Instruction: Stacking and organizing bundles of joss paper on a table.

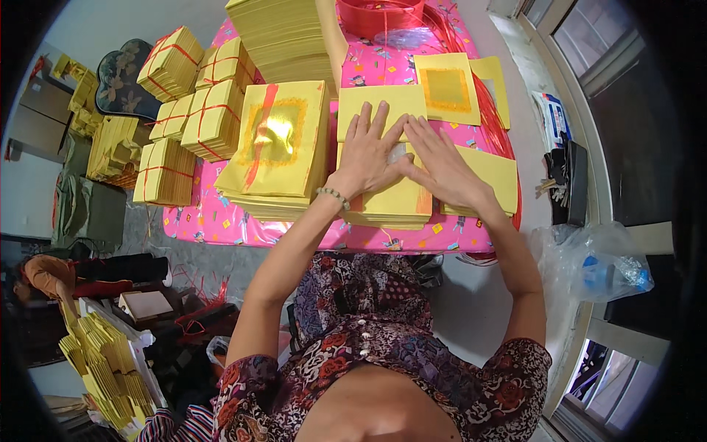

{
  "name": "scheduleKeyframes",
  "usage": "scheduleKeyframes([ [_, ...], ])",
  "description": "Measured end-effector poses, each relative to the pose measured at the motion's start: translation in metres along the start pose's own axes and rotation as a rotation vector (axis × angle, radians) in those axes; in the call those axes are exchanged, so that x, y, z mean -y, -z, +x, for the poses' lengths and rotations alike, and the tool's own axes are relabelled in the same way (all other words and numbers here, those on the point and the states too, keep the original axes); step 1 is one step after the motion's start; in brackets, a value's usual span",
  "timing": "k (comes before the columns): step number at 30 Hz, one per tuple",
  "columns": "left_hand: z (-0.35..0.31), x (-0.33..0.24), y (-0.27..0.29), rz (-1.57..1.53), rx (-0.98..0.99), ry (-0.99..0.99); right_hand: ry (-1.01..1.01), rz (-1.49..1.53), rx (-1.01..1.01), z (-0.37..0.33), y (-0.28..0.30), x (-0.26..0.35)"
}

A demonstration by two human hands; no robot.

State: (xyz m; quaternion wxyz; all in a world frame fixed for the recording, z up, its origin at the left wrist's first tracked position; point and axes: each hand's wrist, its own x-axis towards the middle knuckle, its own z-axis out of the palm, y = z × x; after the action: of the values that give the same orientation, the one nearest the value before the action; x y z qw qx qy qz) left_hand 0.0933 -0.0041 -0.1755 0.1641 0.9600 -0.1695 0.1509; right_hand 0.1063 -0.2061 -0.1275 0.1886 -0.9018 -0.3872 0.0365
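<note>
My left hand [370,153] lies flat with its fingers spread on a stack of yellow paper sheets [389,203]. Beside it, my right hand [447,171] is stretched out flat, its fingertips touching or nearly touching the left hand's. A shiny silvery patch [398,152] shows between the two hands; the rest of it is covered. To the left stands a thick stack of yellow sheets [309,147] with a gold foil square and an orange-red streak on top. More yellow sheets [495,179] lie under and past my right hand.
Yellow bundles tied with red string [213,121] stand on the pink tablecloth [243,234] at left. A tall paper stack [283,44] and red round container [379,18] are at the back. Red strands [497,121] hang right of a foil sheet [446,90]. Another person [51,276] is at lower left.
</note>
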Motion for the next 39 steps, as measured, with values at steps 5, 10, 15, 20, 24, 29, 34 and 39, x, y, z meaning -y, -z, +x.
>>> scheduleKeyframes([
  [5,-0.001,-0.003,0.003,0.023,0.014,-0.018,0.053,-0.106,-0.051,-0.009,-0.015,-0.008],
  [10,-0.004,-0.002,0.011,-0.019,0.024,-0.012,0.037,-0.07,-0.022,-0.01,-0.012,-0.007],
  [15,-0.027,-0.007,0.018,0.028,0.021,0.085,0.044,-0.061,-0.018,-0.011,-0.013,-0.008],
  [20,-0.027,-0.004,0.017,0.011,0.038,0.107,0.032,0.007,0.009,-0.009,-0.011,-0.009],
  [24,-0.026,-0.004,0.017,0.009,0.056,0.102,0.012,0.035,0.015,-0.009,-0.012,-0.012],
  [29,-0.028,0.0,0.017,-0.004,0.055,0.099,0.048,0.015,-0.043,-0.004,-0.015,-0.017],
  [34,-0.022,0.004,0.02,-0.041,0.081,0.11,0.143,-0.018,-0.237,0.014,-0.01,-0.023],
  [39,-0.01,0.008,0.026,-0.28,-0.018,0.195,0.213,-0.207,-0.322,0.036,-0.002,-0.027],
])
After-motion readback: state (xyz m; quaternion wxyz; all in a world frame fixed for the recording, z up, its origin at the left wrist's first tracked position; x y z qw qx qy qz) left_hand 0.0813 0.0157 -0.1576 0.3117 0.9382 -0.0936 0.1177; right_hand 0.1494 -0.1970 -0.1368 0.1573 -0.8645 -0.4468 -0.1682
